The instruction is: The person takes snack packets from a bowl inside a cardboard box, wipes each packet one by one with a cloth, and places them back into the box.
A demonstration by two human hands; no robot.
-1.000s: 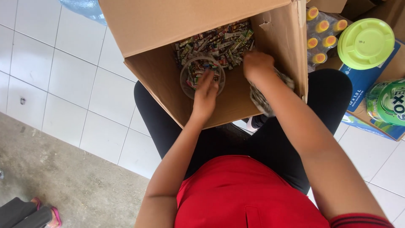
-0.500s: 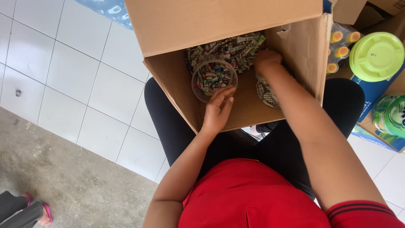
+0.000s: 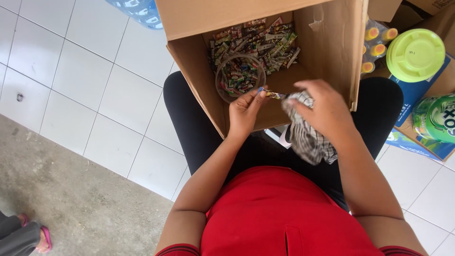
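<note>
A cardboard box (image 3: 199,57) rests on my lap, open toward me. Inside lie many small colourful wrapped candies (image 3: 265,35) and a clear round jar (image 3: 239,78) partly filled with them. My left hand (image 3: 244,111) pinches one thin candy stick (image 3: 271,94) at the box's near edge. My right hand (image 3: 320,111) holds a checked black-and-white cloth (image 3: 308,140) and touches the other end of the same candy stick.
A green plastic lid (image 3: 414,54) and yellow-capped bottles (image 3: 377,40) sit to the right beside blue and green packages (image 3: 438,118). A water bottle (image 3: 137,10) stands beyond the box. White floor tiles meet grey concrete on the left, where another person's foot in a pink sandal (image 3: 40,237) shows.
Both hands have pulled back out of the box toward me. My left hand left the jar and now holds one candy stick; my right hand has come up with the cloth.
</note>
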